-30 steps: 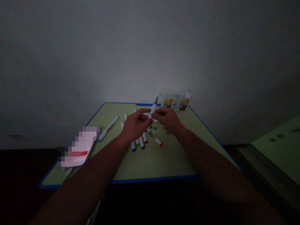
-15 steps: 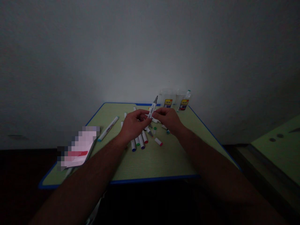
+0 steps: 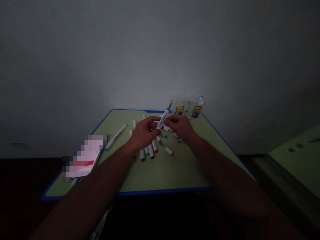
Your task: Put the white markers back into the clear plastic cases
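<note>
— Count of items?
— Two bottles (image 3: pixel 179 106) stood at the far edge of the table (image 3: pixel 160 173). Three capped markers (image 3: pixel 151 151) lay under the left hand (image 3: pixel 143 133), and one lone marker (image 3: pixel 115 137) lay well left.
— Hands?
— Left hand and right hand (image 3: pixel 181 126), fingers closed, both pinched one held marker (image 3: pixel 163 119), tilted above mid-table.

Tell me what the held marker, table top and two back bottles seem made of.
The marker: likely plastic, smooth white barrel with grey tip. The table top: probably laminate, matt pale green with blue edge band. The bottles: seemingly clear plastic, translucent, labelled; dim light leaves it open.
</note>
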Available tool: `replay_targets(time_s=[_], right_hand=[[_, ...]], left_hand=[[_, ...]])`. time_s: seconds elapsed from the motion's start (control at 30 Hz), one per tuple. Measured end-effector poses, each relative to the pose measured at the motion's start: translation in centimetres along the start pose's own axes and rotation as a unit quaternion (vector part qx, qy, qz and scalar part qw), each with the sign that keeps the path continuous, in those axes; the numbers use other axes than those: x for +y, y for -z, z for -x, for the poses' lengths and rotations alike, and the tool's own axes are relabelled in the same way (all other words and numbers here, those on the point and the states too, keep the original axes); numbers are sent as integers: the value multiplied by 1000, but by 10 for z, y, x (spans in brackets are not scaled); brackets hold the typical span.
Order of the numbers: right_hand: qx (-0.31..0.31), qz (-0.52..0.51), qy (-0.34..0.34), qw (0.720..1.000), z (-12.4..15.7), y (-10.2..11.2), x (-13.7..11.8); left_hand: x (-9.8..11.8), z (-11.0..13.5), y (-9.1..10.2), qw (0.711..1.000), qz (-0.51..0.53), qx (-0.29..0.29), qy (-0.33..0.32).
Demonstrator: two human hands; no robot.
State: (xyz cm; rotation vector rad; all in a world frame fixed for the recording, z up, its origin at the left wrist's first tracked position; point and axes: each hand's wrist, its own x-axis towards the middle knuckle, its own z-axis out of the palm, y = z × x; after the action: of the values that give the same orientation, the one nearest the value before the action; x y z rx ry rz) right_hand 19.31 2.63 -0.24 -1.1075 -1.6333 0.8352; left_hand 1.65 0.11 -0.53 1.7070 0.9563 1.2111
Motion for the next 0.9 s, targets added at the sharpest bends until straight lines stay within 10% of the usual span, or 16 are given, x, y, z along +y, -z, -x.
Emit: replay_targets(time_s=[0.9], right_hand=[[40,447,39,893,-19,57,27]], left_hand=[[3,-14,21,946,148,267,106]])
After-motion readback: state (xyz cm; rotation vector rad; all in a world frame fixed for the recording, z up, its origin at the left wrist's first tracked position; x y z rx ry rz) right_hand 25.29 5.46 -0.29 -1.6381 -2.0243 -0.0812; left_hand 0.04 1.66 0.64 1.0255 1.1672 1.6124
